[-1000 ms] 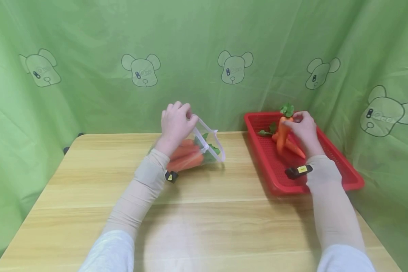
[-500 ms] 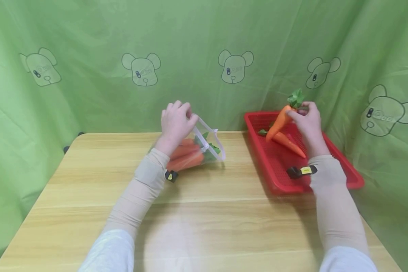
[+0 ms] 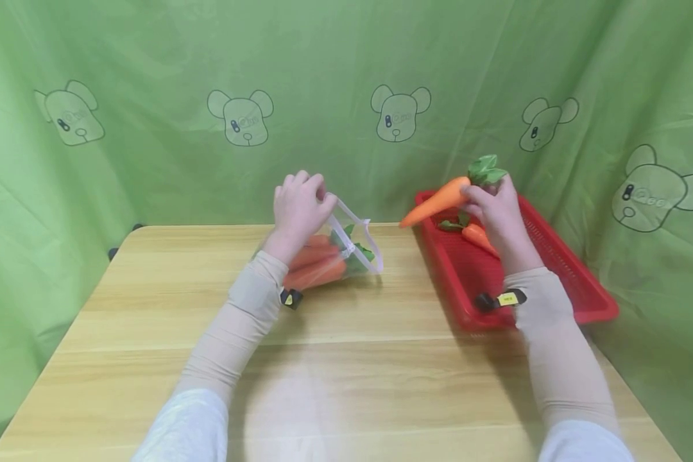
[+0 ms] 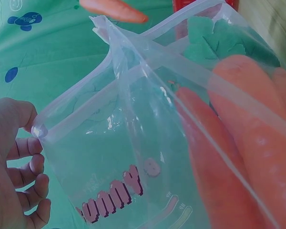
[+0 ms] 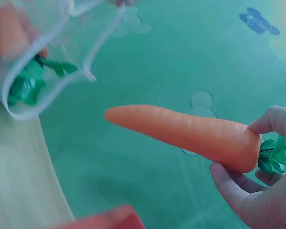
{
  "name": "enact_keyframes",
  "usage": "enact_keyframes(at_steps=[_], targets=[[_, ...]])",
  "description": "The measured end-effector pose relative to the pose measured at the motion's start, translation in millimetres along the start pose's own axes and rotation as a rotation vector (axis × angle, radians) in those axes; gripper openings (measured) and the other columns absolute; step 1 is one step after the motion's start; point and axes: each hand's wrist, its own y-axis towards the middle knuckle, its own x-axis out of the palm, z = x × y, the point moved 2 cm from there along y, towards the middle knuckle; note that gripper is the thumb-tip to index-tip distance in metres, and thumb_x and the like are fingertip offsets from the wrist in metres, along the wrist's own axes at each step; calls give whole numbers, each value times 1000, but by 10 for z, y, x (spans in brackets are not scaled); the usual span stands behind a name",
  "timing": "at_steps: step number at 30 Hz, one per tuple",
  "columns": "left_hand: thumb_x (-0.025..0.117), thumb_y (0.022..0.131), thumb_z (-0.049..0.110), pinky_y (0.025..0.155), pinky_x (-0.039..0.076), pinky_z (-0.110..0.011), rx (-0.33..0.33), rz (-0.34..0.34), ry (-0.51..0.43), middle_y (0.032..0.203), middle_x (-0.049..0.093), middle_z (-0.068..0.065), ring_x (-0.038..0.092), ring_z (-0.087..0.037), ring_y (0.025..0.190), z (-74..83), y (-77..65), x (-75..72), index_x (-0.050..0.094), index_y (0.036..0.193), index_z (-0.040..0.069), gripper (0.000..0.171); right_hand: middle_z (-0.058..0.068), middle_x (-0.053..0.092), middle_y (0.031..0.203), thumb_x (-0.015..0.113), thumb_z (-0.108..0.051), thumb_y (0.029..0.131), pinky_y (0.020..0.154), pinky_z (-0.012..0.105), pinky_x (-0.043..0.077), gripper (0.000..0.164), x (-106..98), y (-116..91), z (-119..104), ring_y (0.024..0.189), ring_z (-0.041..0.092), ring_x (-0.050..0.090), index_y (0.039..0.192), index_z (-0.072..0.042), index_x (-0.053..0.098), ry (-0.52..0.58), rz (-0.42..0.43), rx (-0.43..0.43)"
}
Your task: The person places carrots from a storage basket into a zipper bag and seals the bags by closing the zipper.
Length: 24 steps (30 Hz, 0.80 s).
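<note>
My left hand (image 3: 301, 208) pinches the top corner of a clear zip bag (image 4: 100, 157) between thumb and forefinger, so its white-rimmed mouth gapes to the right. Inside the bag lie several carrots (image 3: 314, 264) with green leaves, on the table. My right hand (image 3: 496, 208) grips a carrot (image 5: 186, 136) by its thick leafy end, tip pointing left and down. That carrot is held up over the left rim of the red basket (image 3: 447, 282). Another carrot (image 3: 478, 237) lies in the basket, partly hidden behind my right hand.
The wooden table (image 3: 346, 378) runs up to a green curtain (image 3: 323, 83) with bear-head drawings, which hangs behind and on both sides. A stretch of table separates the bag from the basket on the right. Both wrists wear black straps with small cameras.
My right hand has lifted a carrot out of the basket, moved it left and tipped its point toward the bag. My left hand and the bag have stayed in place.
</note>
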Motion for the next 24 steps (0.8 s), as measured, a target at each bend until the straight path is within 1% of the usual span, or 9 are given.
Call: enact_keyframes(at_steps=[3,8,11,15,18,21,24], targets=[[58,86,29,75,37,-35,-1,-1,0,86,54,0,46,-21,85,0,0,1,55,79,16,15,1,56,108,60,2,89,74,22,56,39,121,-38,53,89,8,65,118,-17,40,17,-44,21],[58,86,29,75,37,-35,-2,1,0,86,54,-1,46,-21,85,2,0,-2,55,79,16,15,3,55,110,61,-1,90,78,22,56,33,315,-99,156,93,9,65,117,-11,46,69,-118,76],[58,86,30,75,37,-35,-3,0,3,86,54,0,46,-21,85,2,1,0,55,80,16,15,2,56,111,62,-4,91,81,21,56,29,426,-122,214,96,8,64,117,-10,49,65,-145,104],[58,86,29,75,37,-35,-3,-2,6,86,53,0,46,-21,85,2,4,3,56,80,16,15,1,58,107,62,-5,91,82,21,55,27,560,-138,294,92,7,65,115,-10,50,53,-165,134],[58,86,29,75,37,-35,-2,-2,6,86,53,0,46,-21,85,3,5,3,55,80,16,14,-1,60,105,62,-7,91,82,21,55,28,653,-145,378,91,7,66,116,-10,50,20,-190,163],[58,85,28,75,37,-35,-2,-1,6,86,53,-1,46,-21,85,2,5,4,56,80,16,14,1,60,107,61,-7,92,83,22,55,38,754,-162,469,92,8,65,127,-3,45,-16,-222,195],[58,85,28,75,37,-35,-2,-1,4,86,53,-1,46,-22,85,4,-1,0,55,80,16,14,3,58,113,60,-7,93,86,23,55,48,847,-187,545,95,9,65,136,1,39,-73,-265,225]])
